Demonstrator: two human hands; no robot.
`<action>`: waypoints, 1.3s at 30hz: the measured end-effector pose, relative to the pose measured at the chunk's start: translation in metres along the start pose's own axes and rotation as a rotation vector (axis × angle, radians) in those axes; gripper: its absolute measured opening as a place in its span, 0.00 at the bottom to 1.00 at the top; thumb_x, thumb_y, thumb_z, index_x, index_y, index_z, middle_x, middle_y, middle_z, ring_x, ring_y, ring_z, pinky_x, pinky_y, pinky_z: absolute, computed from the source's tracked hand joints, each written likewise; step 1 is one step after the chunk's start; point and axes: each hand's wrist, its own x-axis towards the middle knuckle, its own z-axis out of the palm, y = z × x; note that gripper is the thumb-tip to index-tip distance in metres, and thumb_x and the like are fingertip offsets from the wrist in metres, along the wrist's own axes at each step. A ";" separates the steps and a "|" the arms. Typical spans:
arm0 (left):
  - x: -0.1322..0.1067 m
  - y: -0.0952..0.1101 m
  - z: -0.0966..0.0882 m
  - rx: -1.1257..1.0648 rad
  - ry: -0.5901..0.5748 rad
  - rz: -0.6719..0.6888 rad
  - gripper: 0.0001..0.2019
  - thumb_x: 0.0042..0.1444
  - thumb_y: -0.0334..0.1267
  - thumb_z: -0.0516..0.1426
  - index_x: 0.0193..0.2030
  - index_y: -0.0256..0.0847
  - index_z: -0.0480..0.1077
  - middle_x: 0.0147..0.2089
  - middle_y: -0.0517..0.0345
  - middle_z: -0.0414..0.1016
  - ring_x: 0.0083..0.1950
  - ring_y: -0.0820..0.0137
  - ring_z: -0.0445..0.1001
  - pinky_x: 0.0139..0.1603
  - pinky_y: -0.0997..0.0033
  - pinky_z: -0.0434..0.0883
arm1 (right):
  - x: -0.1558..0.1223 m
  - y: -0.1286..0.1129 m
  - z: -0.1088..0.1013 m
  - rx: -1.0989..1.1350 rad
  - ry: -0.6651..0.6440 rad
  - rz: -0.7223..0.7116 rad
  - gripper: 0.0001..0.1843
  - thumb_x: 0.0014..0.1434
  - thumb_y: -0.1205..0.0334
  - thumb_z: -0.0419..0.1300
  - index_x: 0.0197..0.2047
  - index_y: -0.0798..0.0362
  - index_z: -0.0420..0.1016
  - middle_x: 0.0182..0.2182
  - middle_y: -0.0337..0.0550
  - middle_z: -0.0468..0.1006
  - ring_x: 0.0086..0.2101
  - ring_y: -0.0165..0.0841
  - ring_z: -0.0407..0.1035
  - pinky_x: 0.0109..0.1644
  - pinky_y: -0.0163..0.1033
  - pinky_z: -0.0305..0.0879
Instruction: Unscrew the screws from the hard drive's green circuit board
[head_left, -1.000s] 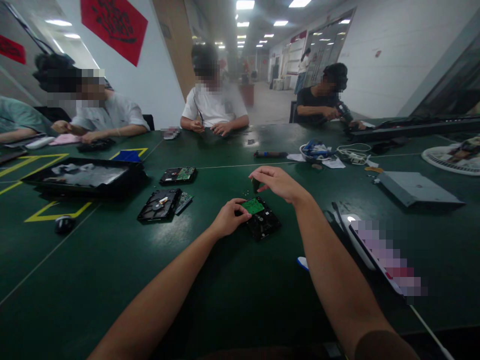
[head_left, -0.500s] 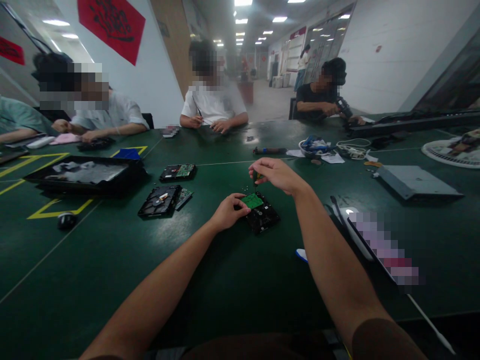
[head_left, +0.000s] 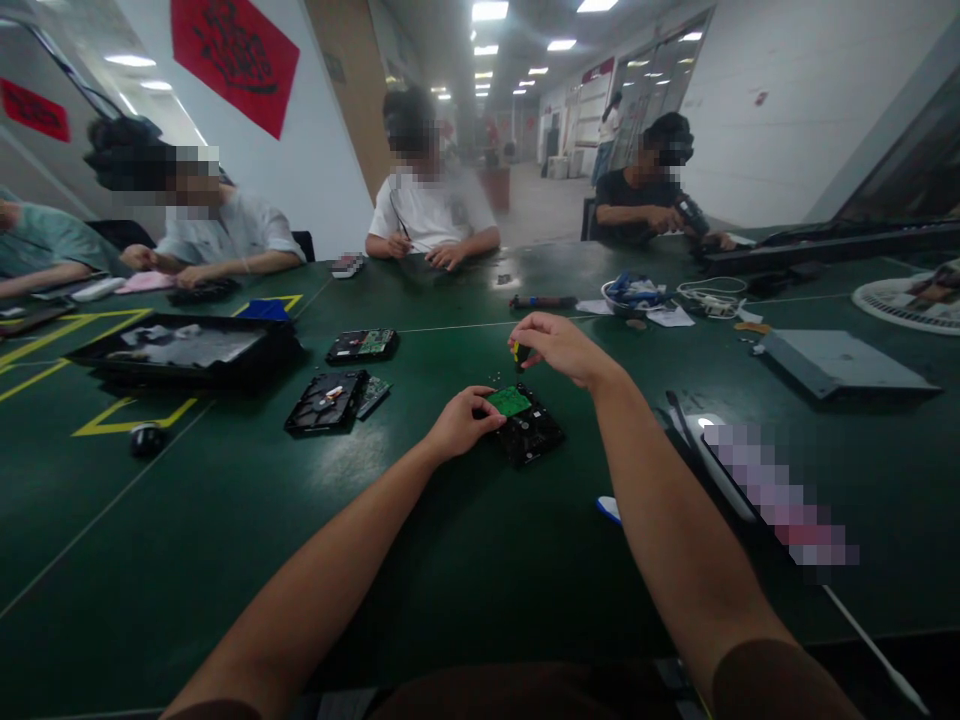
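Green felt covers the table [head_left: 225,560], and near its middle lies a black hard drive [head_left: 529,432] with a green circuit board [head_left: 509,401] on top. The left hand [head_left: 463,422] rests against the drive's near-left edge, fingers curled onto the board's corner. The right hand [head_left: 559,347] hovers just above the far end, fingers pinched around a small screwdriver [head_left: 517,353] with a yellow mark, pointing down at the board. Two more opened drives [head_left: 330,400] lie well apart to the left, beside a black tray [head_left: 180,350]
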 end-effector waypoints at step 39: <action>0.000 0.002 -0.003 -0.005 -0.009 -0.026 0.07 0.56 0.42 0.66 0.31 0.42 0.80 0.63 0.51 0.71 0.61 0.56 0.72 0.64 0.53 0.68 | 0.001 0.001 0.006 -0.240 0.046 -0.053 0.12 0.63 0.49 0.61 0.38 0.49 0.78 0.36 0.43 0.79 0.32 0.33 0.69 0.36 0.40 0.65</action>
